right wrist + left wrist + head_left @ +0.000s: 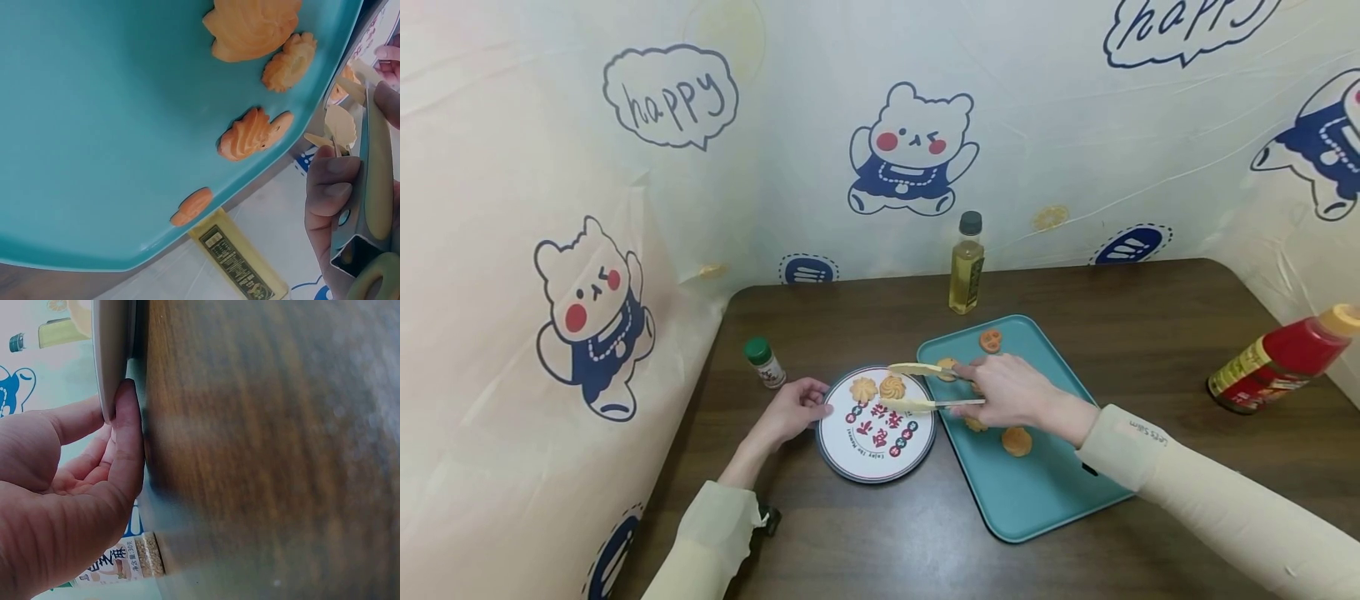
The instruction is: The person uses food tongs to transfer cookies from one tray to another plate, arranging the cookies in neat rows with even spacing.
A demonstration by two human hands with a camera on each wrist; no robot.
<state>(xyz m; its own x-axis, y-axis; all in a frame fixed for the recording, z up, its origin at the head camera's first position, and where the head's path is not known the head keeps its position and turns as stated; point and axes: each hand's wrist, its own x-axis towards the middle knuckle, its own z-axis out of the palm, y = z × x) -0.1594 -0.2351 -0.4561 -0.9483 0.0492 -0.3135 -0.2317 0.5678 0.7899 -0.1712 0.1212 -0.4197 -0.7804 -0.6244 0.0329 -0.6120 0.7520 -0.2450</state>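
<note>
My left hand (792, 412) holds the left rim of a round white plate (867, 462) with red lettering. In the left wrist view, its thumb and a finger pinch the plate's edge (112, 353). Two swirled cookies (863, 389) lie on the plate's upper part. My right hand (1018, 392) grips tongs (917, 369) with cream-coloured tips, reaching from over the tray to the plate. The tips stand apart on either side of the right-hand cookie (892, 387); whether they touch it I cannot tell. Several cookies (1017, 442) lie on the teal tray (1015, 512), some hidden under my hand.
A bottle of yellow oil (966, 271) stands behind the tray. Left of the plate is a small green-capped jar (765, 364). A red bottle with a yellow cap (1277, 362) stands at the right. A patterned sheet (805, 167) hangs behind the brown table (850, 542).
</note>
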